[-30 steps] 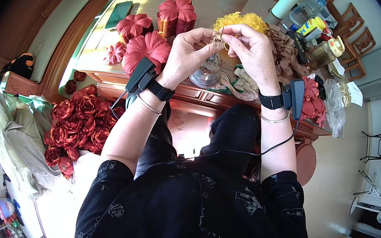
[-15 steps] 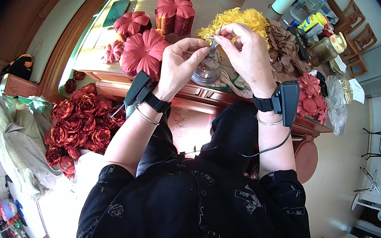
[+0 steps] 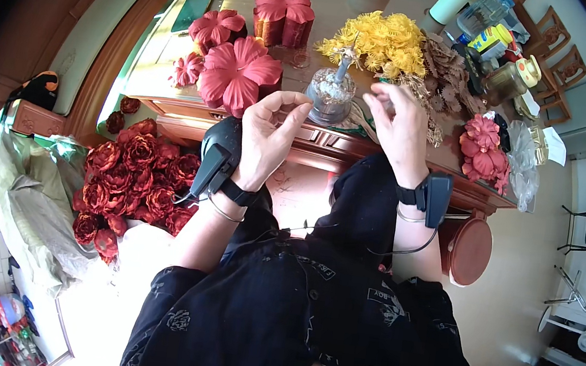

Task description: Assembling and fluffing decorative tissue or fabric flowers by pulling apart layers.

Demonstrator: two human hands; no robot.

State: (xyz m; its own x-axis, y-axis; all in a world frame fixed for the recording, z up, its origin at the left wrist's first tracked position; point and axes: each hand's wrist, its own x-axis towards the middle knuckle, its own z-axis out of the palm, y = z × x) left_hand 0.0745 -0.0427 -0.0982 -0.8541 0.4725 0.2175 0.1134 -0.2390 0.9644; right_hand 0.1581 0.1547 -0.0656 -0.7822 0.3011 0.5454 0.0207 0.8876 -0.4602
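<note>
On the table's near edge stands a clear jar [image 3: 329, 100] crusted with whitish residue. A grey stem [image 3: 341, 70] rises upright from it, topped by a small ragged, pale tuft. My left hand [image 3: 268, 136] hovers just left of the jar, thumb and forefinger tips together; anything between them is too small to make out. To the jar's right, my right hand [image 3: 401, 127] is apart from it, fingers loosely bent and thumb separated, with nothing visible in them. Behind the jar lies a pile of yellow fringed flowers [image 3: 378, 41], with brown petal pieces [image 3: 452, 74] beside it.
Stacks of red petals [image 3: 240, 75] and a dark phone [image 3: 193, 11] occupy the table's left. More red petals [image 3: 486, 150], a clear plastic bag [image 3: 522, 163] and several bottles crowd its right. Dark red flowers [image 3: 118, 180] fill the space below left. A round stool [image 3: 471, 252] stands at right.
Both hands have come away from the top of the jar's stem and drawn back toward me, the right hand moving rightward with its fingers parting. The whole view has shifted slightly.
</note>
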